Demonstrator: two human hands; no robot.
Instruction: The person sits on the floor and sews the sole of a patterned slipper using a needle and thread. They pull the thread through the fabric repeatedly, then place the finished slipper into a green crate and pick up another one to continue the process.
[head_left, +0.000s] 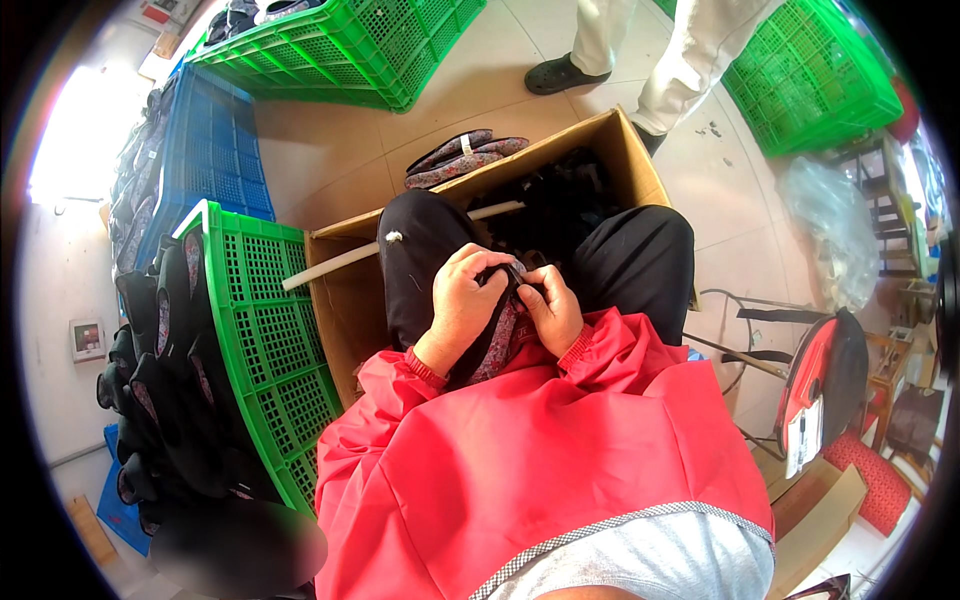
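A: Where's the patterned fabric piece (497,345), and which way does it point?

B: At the near side of the open cardboard box (637,165), above the lap. Its long axis runs away from the body: the far end, at the fingers, points to the box's opening, and the near end slants slightly left.

A: And the grip?

B: Closed on it from both sides. The left hand (463,302) pinches its dark edge; the right hand (553,312) pinches just beside.

A: Any room?

B: Black-trousered knees (640,245) rise over the box's near part, flanking the hands. Floor tiles (715,205) show to the box's right; on its left a green crate (270,330) stands just beside.

A: What's in the way?

B: A white rod (335,267) crosses the box's left edge, its middle hidden by a knee. Dark scraps (560,200) lie inside the box. Beyond its far edge are stacked patterned pieces (465,160), and near its far right corner, a co-worker's pale trouser legs (690,75).
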